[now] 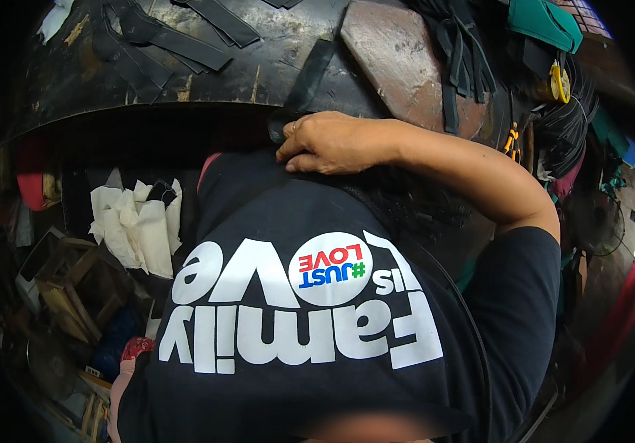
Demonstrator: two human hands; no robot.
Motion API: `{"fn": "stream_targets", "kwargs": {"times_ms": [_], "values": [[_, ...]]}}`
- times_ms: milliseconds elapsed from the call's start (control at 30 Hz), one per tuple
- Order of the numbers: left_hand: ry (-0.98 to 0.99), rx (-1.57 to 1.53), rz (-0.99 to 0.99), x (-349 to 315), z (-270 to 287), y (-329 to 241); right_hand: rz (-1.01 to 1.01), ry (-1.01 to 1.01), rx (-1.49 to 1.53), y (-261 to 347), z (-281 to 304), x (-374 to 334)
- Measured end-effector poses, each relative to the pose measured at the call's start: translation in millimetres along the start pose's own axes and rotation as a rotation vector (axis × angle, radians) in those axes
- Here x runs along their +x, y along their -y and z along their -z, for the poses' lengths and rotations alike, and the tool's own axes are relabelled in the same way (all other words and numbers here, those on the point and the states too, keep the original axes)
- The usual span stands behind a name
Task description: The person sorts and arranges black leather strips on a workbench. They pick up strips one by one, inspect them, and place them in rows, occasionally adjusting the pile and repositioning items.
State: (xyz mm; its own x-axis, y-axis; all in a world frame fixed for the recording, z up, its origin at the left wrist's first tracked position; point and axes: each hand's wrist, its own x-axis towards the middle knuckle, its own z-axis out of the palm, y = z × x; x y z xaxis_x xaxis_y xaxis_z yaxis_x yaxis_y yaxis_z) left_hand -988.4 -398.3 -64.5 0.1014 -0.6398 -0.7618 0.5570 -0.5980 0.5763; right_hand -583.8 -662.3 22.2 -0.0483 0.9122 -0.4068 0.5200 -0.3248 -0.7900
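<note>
Here, the right hand (330, 142) was seen bent across the body, fingers curled shut around the near end of a black rubber strip (307, 80) at the edge of the dark workbench (273, 66). The strip was laid on the bench top, running up and away from the hand, w/ its lower end hidden under the fingers. The left hand was not in view, so its state could not be told. Further black strips (162, 40) were spread over the bench's far left; a worn reddish slab (399, 63) was set just right of the held strip. Crumpled white cloth pieces (136, 225) were piled below the bench edge, at left. The lower frame was filled by a dark printed T-shirt (295, 325).
</note>
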Motion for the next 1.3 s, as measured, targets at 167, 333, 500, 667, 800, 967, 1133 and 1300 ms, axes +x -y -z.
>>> {"fn": "stream_targets", "kwargs": {"times_ms": [167,333,500,667,800,967,1133,1300], "values": [[-0.003,-0.035,-0.011,1,-4,-2,-0.016,-0.045,0.007,-7,-11,-4],[-0.007,-0.064,-0.016,0,-9,-5,-0.036,-0.010,0.100,-17,-17,-5],[-0.026,-0.107,-0.032,0,-18,-6,-0.070,0.158,0.290,-23,-7,-17],[-0.042,-0.140,-0.057,2,-26,-6,-0.046,0.202,0.328,-25,-1,-22],[-0.041,-0.155,-0.065,2,-29,-6,-0.009,0.211,0.323,-30,-4,-36],[-0.040,-0.179,-0.079,1,-31,-6,-0.118,0.158,0.373,-32,-19,-70],[-0.034,-0.192,-0.099,3,-27,-3,-0.266,0.100,0.450,-31,-40,-107],[-0.031,-0.200,-0.116,0,-21,-3,-0.355,0.041,0.577,-31,-68,-138]]}}
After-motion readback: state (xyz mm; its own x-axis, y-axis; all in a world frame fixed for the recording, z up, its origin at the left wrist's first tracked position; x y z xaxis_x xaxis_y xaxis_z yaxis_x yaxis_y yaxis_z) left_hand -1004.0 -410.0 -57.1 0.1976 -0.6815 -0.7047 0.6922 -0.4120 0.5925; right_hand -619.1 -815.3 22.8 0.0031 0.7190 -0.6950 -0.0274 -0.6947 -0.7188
